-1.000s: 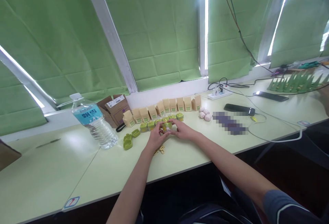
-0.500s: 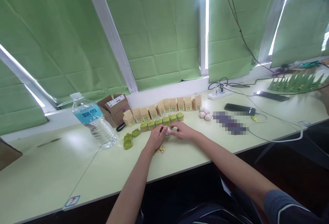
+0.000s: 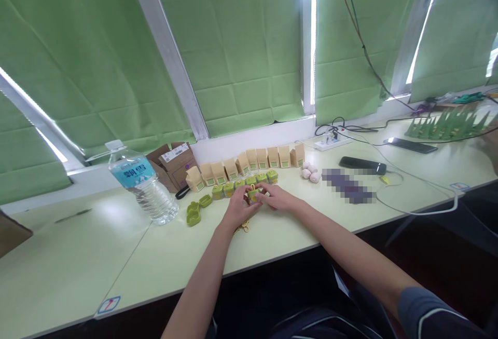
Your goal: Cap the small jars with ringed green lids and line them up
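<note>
Between my hands is a small clear box with a green lid (image 3: 253,194) and a yellow loop on top. My left hand (image 3: 237,208) grips its left and near side. Closed on its right side is my right hand (image 3: 275,197). Just behind my fingers stands a row of similar green-lidded boxes (image 3: 229,189), partly hidden by the hands. Loose green lids (image 3: 193,214) lie to the left. Yellow loop pieces (image 3: 245,226) rest on the table beside my left wrist, partly covered by it.
Several small kraft-paper bags (image 3: 274,157) line the back. A water bottle (image 3: 144,186) and a cardboard box (image 3: 174,168) stand left. To the right are pale pink rounded pieces (image 3: 311,174), a phone (image 3: 362,165), a power strip (image 3: 332,143), cables and a green spiky sheet (image 3: 447,125).
The box in my hands has turned, so its green lid and yellow loop now show where a whitish side showed before. My hands have stayed in nearly the same place.
</note>
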`<state>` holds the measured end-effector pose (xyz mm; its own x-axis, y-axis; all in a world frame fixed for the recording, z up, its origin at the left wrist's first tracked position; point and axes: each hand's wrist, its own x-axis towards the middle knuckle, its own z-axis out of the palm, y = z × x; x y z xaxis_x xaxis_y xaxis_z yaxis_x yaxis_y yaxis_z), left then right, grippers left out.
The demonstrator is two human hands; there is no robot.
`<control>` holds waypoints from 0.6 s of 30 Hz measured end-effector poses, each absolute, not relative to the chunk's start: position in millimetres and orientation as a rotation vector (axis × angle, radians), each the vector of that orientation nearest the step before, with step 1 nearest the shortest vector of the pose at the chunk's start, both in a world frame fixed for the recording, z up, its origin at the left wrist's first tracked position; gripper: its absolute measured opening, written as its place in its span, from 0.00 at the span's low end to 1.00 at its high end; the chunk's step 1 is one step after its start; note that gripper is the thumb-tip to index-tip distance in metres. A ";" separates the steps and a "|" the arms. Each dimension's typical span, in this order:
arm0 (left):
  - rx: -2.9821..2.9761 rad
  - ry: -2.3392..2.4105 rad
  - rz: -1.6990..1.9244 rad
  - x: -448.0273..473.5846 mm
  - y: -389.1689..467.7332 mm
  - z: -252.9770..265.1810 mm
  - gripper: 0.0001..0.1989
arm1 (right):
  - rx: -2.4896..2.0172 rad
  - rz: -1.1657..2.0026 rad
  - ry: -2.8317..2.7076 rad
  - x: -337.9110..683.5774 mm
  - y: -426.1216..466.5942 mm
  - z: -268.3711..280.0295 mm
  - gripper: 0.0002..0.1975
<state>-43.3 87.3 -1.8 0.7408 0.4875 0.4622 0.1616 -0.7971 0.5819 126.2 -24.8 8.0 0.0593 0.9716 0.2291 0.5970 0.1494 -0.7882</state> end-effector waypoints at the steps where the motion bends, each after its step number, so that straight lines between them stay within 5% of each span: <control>1: 2.423 0.488 0.853 -43.2 87.3 -1.9 0.21 | -1.543 0.602 -1.628 126.0 -24.4 7.8 0.24; 18: 2.373 0.450 0.791 -41.6 95.2 -7.3 0.22 | -1.626 0.388 -1.659 129.0 -22.7 6.7 0.22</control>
<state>-41.6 95.2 -7.3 0.7659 0.4776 0.4306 0.1263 -0.7683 0.6275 129.0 -22.7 6.7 0.1068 0.9467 0.3041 0.7134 0.1401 -0.6866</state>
